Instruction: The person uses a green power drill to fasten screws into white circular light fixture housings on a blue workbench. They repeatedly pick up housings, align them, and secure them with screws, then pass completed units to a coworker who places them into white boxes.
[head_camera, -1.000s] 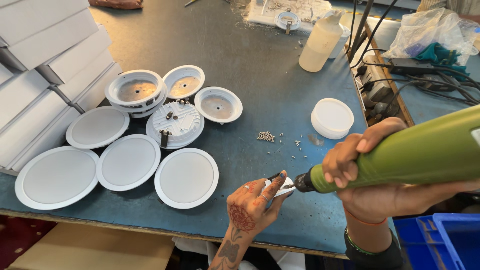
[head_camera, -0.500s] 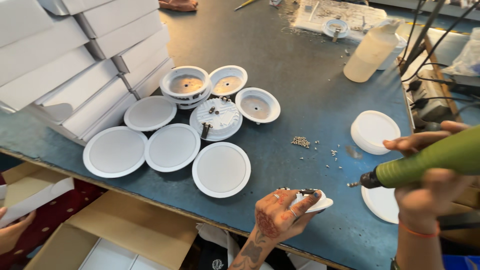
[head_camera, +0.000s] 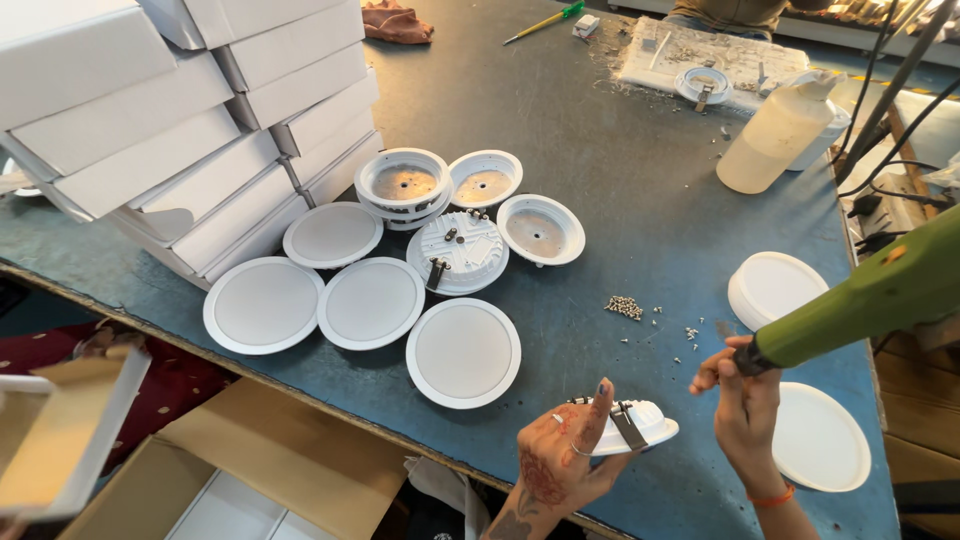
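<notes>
Both hands hover over the near edge of the blue-grey table. My left hand cups a round white downlight fitting, thumb and fingers closed on its rim, its back with the metal spring clip turned up. My right hand wraps the nose of a green electric screwdriver, fingers curled shut near the bit; I cannot tell whether a screw sits on the tip.

To drive a screw cleanly, I judge I should bring the fitting level, steady it against the table edge, and line the bit straight with the hole before pressing the trigger, since an angled bit would slip.

The fitting lies nearly flat, its face downward and tipped slightly right; being round, it has no real long axis, though the clip runs near to far. The screwdriver's long axis slants from upper right down to lower left, bit toward the fitting.

Just beyond lie loose screws, then finished white discs, open housings and stacked white boxes at far left.
</notes>
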